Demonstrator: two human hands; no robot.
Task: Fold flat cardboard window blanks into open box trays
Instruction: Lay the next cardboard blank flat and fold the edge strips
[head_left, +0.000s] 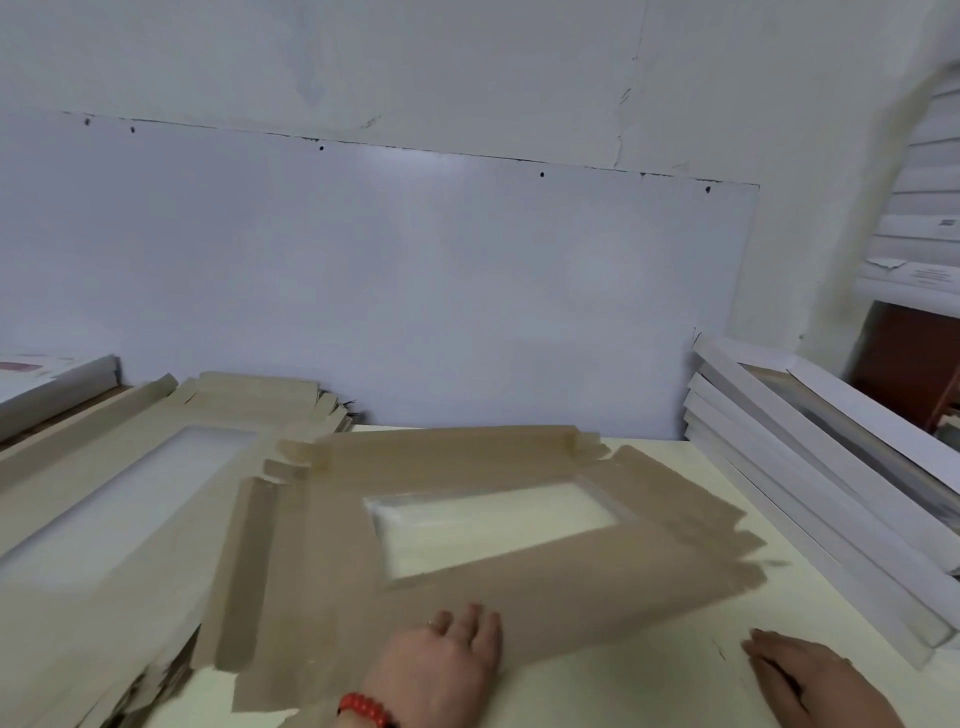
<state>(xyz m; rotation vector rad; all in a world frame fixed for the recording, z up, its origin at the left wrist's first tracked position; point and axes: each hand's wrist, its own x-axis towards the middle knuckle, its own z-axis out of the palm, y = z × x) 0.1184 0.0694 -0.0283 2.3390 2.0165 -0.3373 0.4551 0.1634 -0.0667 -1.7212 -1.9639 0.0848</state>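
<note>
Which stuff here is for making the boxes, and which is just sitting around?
For the job: cardboard blank under the left hand; right hand; stack of blanks; folded white trays.
Just there: whiteboard; red bracelet; white table.

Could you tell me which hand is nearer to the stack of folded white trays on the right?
The right hand, flat on the table beside the stack of white trays. The left hand rests on the brown blank, farther away.
</note>
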